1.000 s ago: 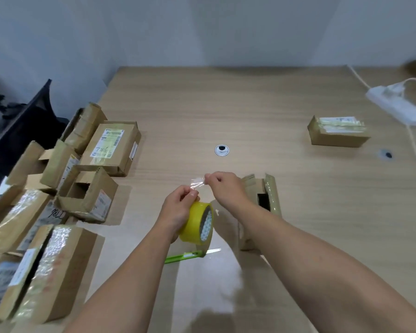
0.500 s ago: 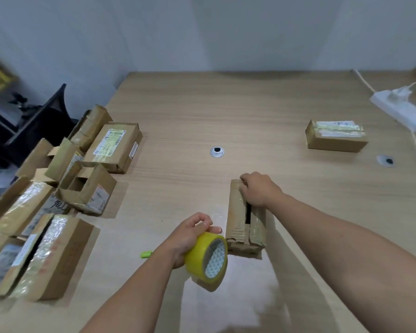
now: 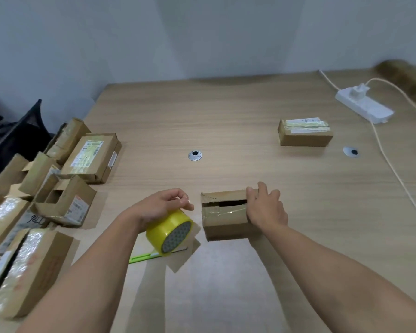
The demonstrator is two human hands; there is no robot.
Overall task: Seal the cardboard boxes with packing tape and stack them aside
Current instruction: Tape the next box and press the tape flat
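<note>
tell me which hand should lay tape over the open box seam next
Left. The left hand grips the tape roll beside the box with the gaping seam, while the right hand holds that box's right end.

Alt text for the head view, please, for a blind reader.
A person's left hand grips a yellow tape roll beside a small cardboard box, held at its right end by the right hand, a dark gap showing between its top flaps. More boxes crowd the wooden table's left edge; one taped box sits far right near a power strip.
</note>
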